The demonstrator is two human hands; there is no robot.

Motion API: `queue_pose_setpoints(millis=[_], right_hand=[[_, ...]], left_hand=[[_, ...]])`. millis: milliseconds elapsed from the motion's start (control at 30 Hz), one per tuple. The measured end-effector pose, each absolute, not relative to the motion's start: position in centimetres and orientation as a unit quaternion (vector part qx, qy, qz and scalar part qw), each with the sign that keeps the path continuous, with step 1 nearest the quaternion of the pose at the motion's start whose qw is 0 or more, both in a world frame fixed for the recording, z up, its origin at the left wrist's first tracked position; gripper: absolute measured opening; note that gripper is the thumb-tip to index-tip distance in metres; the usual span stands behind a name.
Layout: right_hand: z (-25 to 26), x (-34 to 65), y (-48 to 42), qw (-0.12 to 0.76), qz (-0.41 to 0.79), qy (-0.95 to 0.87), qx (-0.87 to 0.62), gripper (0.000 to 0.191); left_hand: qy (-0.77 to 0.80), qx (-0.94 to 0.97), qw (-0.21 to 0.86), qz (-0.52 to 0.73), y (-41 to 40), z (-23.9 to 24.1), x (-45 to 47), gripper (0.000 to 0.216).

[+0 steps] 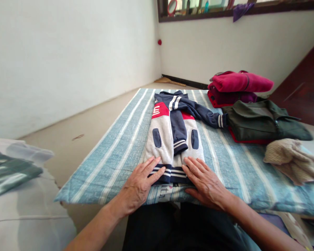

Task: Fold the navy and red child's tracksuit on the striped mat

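A small grey, navy and red jacket (pixel 163 134) lies lengthwise on a blue striped cloth (pixel 115 153). One navy sleeve is folded down its middle, the other stretches out to the right. My left hand (pixel 141 183) lies flat, fingers spread, on the jacket's striped hem at its near left corner. My right hand (pixel 204 183) rests flat on the hem's near right corner, fingers stretched out. Neither hand grips anything.
To the right lie a dark green garment (pixel 264 122), a stack of folded red and maroon clothes (pixel 238 87) and a beige knit piece (pixel 293 158). A white bag with green print (pixel 13 174) sits at the left. White walls meet behind; bare floor runs along the left.
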State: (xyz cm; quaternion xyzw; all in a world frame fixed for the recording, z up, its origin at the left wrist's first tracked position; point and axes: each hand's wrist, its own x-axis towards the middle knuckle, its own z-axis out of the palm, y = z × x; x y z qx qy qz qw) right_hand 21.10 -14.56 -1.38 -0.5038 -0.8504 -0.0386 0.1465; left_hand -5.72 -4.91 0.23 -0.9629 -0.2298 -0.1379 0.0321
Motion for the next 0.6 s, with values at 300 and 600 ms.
queue_pose_setpoints(millis=[300, 600], right_hand=[[-1.6, 21.2, -14.6, 0.161, -0.041, -0.852, -0.497, 0.06], [-1.7, 21.1, -14.7, 0.167, -0.036, -0.848, -0.501, 0.059]], left_hand=[[-0.22, -0.971, -0.031, -0.084, -4.6, 1.4, -5.6, 0.068], [-0.218, -0.967, -0.129, 0.014, -4.3, 4.3, -5.1, 0.076]])
